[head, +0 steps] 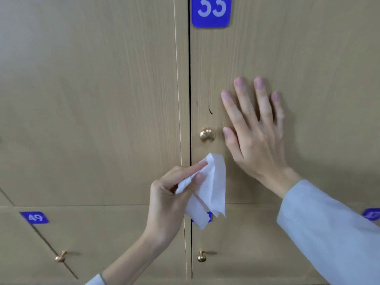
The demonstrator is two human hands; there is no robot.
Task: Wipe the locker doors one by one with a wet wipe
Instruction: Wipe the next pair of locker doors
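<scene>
Right hand [255, 128] lies flat on the wood-grain locker door [287, 48] at centre right of the frame, fingers straight and spread, palm against the panel, holding nothing. That door carries a blue number plate [211, 11] at top centre, digits reading 33. Its brass knob [207, 135] sits just left of the right thumb, close to the thumb; contact cannot be told.

Left hand [174, 194] is at lower centre, fingers curled, pinching a white wet wipe [211, 188] between thumb and index finger. The wipe is crumpled and folded, its upper corner up just below the knob, its lower part hanging in front of the seam between the upper and lower doors. Whether the wipe touches the door cannot be told.

A dark vertical gap [190, 79] runs down centre, splitting door 33 from the neighbouring door [92, 89] on the left. A small dark mark [210, 110] shows on door 33 above the knob.

Bottom row: a blue plate reading 49 [35, 218] at lower left, a brass knob [61, 257] below it, another brass knob [202, 256] at lower centre. A further blue plate [372, 214] is cut off at the right edge, digits blurred. Light sleeve [329, 233] covers the right forearm at lower right.
</scene>
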